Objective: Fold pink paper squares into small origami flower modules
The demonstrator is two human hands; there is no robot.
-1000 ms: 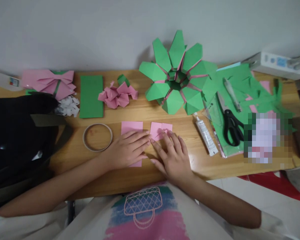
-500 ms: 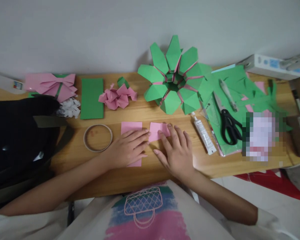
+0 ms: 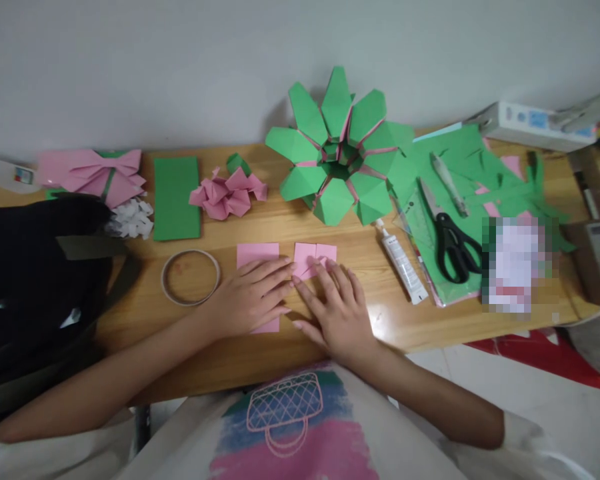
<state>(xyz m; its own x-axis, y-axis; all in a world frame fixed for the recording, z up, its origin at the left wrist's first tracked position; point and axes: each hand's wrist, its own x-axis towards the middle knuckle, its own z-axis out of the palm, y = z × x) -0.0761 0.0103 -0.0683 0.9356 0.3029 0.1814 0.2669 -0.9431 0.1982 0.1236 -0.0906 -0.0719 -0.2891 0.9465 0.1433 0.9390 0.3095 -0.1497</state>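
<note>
Lying palm down with its fingers out straight, the left hand (image 3: 250, 297) covers the middle of a pink sheet (image 3: 257, 252), whose ends show above and below it. The right hand (image 3: 343, 323) is open too, its fingers spread, with fingertips on the lower part of a small folded pink piece (image 3: 306, 255); they seem to press rather than pinch, though the paper under them is hard to make out. Just left of the left hand lies a tape ring (image 3: 165, 287); beyond that hand are a green sheet (image 3: 177, 199) and a pink paper flower (image 3: 227, 195). Beyond the right hand stands a large green paper bloom (image 3: 334, 200); to its right lie a white tube (image 3: 403, 264) and black-handled scissors (image 3: 453, 243).
</note>
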